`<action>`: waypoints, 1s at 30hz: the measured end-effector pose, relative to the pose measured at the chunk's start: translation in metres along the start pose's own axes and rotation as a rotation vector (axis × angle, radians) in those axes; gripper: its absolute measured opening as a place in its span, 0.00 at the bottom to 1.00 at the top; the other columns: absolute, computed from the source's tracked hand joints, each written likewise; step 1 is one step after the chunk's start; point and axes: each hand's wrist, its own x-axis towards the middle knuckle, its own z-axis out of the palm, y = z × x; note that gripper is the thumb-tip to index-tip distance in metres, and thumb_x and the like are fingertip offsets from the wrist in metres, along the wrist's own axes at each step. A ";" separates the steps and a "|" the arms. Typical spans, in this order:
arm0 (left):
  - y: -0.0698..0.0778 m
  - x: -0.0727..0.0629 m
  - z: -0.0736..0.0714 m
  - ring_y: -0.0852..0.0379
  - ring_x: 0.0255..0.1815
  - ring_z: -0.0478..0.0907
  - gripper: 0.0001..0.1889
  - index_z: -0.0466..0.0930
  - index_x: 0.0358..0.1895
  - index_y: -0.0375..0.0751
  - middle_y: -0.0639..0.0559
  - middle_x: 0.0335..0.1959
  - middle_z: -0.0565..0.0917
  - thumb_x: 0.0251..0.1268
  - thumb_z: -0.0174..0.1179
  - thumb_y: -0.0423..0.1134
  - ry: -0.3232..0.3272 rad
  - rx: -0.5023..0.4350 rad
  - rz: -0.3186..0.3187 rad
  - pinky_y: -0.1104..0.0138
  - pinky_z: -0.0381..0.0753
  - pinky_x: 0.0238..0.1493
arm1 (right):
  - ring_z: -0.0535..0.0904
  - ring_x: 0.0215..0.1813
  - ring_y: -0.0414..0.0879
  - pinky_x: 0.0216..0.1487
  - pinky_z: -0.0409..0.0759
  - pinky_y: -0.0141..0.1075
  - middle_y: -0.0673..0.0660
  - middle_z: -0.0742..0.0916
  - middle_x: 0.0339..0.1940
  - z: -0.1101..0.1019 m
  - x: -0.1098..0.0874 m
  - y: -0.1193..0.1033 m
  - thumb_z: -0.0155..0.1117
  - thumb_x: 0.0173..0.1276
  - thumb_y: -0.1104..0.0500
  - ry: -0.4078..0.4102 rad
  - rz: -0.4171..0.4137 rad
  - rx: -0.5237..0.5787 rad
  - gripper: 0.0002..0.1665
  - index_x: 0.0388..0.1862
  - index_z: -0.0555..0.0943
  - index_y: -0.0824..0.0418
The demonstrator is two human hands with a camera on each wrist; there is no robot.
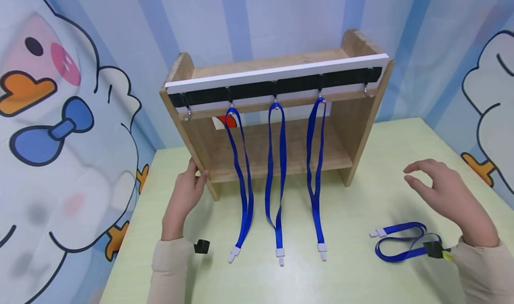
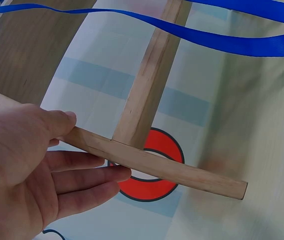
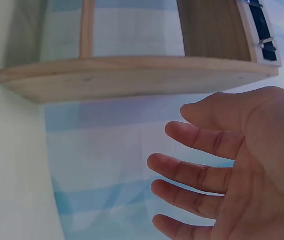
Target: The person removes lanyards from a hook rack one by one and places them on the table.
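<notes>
A wooden rack (image 1: 353,125) stands on the table with a row of hooks along its front. Three blue lanyards hang from the middle hooks: left (image 1: 242,230), centre (image 1: 279,239) and right (image 1: 316,214), white clips downward. My left hand (image 1: 186,194) grips the rack's left side panel (image 2: 181,172), thumb at its edge and fingers along its outer side. To the right of the rack, my right hand (image 1: 445,190) is raised with nothing in it, fingers spread and slightly bent. Below it a fourth lanyard (image 1: 395,258) lies looped on the table.
Both end hooks, left (image 1: 188,114) and right (image 1: 367,91), hold no lanyard. Behind the pale green table (image 1: 341,277) hangs a blue striped backdrop (image 1: 273,22) with cartoon ducks. Small black devices (image 1: 202,246) are at both sleeves.
</notes>
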 end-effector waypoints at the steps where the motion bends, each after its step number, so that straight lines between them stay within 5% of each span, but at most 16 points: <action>1: 0.000 0.000 0.001 0.34 0.52 0.84 0.28 0.54 0.77 0.33 0.27 0.66 0.74 0.81 0.50 0.37 0.001 0.000 0.000 0.46 0.85 0.46 | 0.72 0.56 0.73 0.48 0.70 0.65 0.74 0.79 0.55 -0.002 0.004 -0.003 0.60 0.76 0.63 -0.001 -0.014 0.009 0.11 0.50 0.79 0.69; 7: -0.001 -0.001 0.003 0.35 0.53 0.84 0.27 0.55 0.76 0.33 0.27 0.65 0.74 0.81 0.50 0.37 0.002 0.009 -0.011 0.46 0.85 0.46 | 0.72 0.58 0.70 0.51 0.70 0.65 0.73 0.79 0.56 -0.010 0.025 -0.027 0.59 0.76 0.62 0.000 -0.050 0.036 0.11 0.51 0.79 0.68; 17: 0.001 -0.001 0.002 0.35 0.52 0.84 0.26 0.56 0.74 0.32 0.27 0.64 0.75 0.81 0.51 0.37 0.010 0.009 -0.009 0.45 0.85 0.44 | 0.69 0.61 0.70 0.57 0.66 0.66 0.72 0.78 0.57 -0.021 0.058 -0.061 0.61 0.74 0.65 0.167 -0.113 0.076 0.09 0.48 0.80 0.70; 24: -0.001 0.000 0.004 0.35 0.53 0.83 0.26 0.56 0.75 0.32 0.27 0.65 0.74 0.81 0.50 0.37 0.010 0.008 -0.008 0.46 0.85 0.45 | 0.72 0.61 0.68 0.57 0.69 0.65 0.71 0.80 0.57 -0.027 0.075 -0.091 0.60 0.76 0.62 0.137 -0.146 0.104 0.11 0.51 0.81 0.68; 30: -0.002 0.001 0.003 0.34 0.52 0.84 0.26 0.56 0.75 0.32 0.27 0.65 0.74 0.81 0.50 0.37 0.009 0.012 -0.008 0.46 0.85 0.45 | 0.79 0.50 0.60 0.47 0.77 0.57 0.65 0.85 0.49 -0.028 0.085 -0.116 0.60 0.77 0.61 0.136 -0.219 0.122 0.12 0.52 0.82 0.68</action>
